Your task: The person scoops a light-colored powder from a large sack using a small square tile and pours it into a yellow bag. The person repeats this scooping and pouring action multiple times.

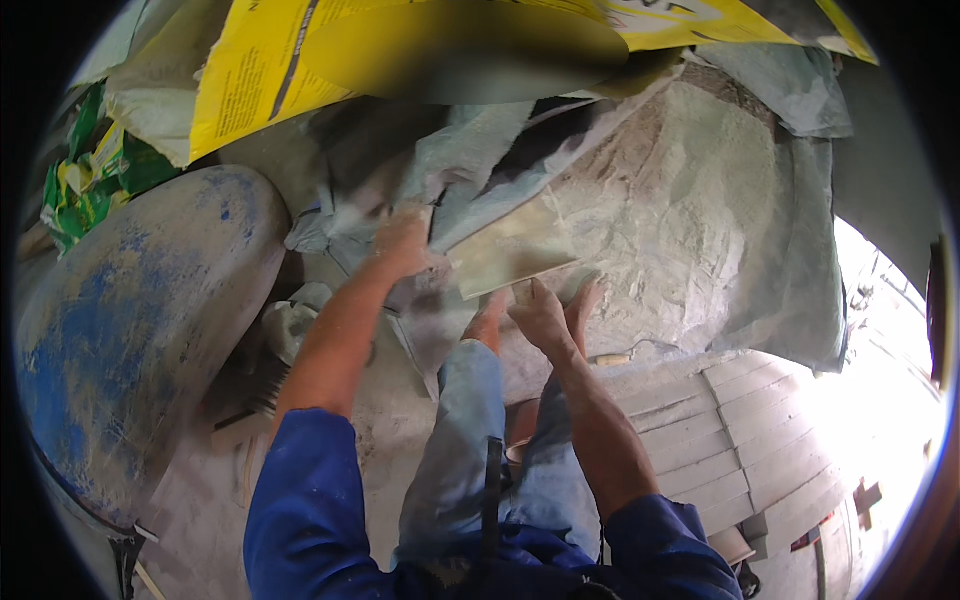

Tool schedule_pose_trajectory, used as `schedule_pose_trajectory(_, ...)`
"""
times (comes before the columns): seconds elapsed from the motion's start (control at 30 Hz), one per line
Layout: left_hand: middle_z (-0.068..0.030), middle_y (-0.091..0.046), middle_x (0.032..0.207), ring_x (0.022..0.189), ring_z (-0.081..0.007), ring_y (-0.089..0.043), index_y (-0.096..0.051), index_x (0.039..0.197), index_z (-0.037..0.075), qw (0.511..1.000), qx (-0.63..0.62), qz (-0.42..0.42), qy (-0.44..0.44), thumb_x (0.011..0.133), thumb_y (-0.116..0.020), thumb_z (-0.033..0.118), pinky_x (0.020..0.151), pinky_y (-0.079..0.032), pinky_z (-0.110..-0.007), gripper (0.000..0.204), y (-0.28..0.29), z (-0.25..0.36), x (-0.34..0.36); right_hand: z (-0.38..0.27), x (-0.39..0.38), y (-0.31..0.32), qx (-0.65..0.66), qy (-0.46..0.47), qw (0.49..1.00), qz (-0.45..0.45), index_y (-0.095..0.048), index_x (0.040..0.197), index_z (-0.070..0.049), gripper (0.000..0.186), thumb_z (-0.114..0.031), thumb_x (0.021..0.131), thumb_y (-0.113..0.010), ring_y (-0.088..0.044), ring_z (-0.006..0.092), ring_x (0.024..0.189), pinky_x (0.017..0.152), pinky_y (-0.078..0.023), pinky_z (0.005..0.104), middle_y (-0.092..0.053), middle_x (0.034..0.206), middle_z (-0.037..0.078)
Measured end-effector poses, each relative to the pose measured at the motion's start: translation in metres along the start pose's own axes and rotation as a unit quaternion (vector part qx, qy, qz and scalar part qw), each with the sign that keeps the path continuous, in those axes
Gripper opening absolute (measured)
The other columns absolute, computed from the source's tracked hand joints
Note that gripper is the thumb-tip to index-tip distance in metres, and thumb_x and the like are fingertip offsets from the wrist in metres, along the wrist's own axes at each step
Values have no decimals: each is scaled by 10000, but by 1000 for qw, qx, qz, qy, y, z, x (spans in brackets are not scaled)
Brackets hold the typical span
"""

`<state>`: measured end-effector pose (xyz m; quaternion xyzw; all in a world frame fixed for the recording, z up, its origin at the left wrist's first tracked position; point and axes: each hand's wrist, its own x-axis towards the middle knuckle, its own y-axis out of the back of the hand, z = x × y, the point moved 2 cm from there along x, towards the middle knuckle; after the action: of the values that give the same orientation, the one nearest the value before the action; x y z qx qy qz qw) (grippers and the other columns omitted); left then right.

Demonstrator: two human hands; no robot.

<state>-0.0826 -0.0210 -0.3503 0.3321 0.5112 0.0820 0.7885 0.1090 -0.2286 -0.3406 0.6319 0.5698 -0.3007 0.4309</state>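
Note:
A flat, pale rectangular panel (512,245), dusty on top, lies tilted over the powder in front of me. My right hand (540,318) grips its near edge, fingers closed. To the left of the panel is my left hand (402,243), closed beside the folds of a grey plastic sheet (480,150). Blur and the folds hide what it grips, if anything. Pale powder (670,230) covers the spread sheet to the right of the panel. My bare feet stand at the panel's near side, one on either side of my right hand.
A dusty blue barrel (150,330) stands at the left. Yellow printed bags (270,80) hang across the top, partly blurred. Green bags (95,190) lie at the far left. A small wooden handle (612,360) lies right of my feet, near stacked pale slabs (740,430).

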Motion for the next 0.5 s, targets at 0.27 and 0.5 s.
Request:
schedule_pose_trajectory(0.27,-272,-672,967,957,-479,-628,-599,1106,58,960,-170,210,70,833,-638,126,849,-498,-520,284,26,-26,2,25,-24,31,-41,24,999,7,-593,1151,-21,369,-176,818,-630,-630,439,998,897,-496,448,-673,1036,242)
schedule_pose_trajectory(0.5,-270,-663,1004,1002,-470,-610,-600,1068,20,945,-154,286,38,839,-606,125,849,-483,-505,252,111,2,-12,112,-172,149,210,-67,972,78,-577,1124,-10,315,-49,820,-648,-597,149,724,632,-507,308,-585,833,30)
